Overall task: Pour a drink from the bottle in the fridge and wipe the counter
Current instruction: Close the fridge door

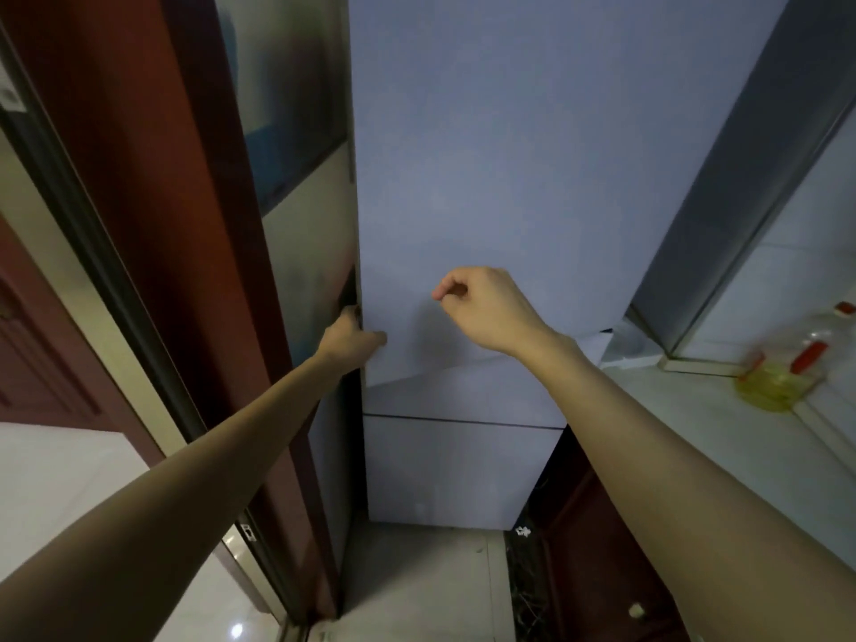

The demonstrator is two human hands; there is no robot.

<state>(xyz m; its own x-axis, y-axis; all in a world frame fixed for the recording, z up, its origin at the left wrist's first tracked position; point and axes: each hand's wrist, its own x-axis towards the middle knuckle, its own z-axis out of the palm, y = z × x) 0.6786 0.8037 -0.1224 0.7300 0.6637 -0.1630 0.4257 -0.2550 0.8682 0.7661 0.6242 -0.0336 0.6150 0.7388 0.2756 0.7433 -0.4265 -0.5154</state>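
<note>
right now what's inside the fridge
Nothing inside shows. The fridge's upper door covers the front, with the left hand gripping its left edge; whatever is stored inside is hidden behind it.

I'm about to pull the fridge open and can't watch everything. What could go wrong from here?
1. The left hand grips the edge of the fridge door in the narrow gap beside the dark red frame; its fingers might get pinched or slip.
2. The door seems hinged on the right, so it may swing toward the counter, where an oil bottle stands.
</note>
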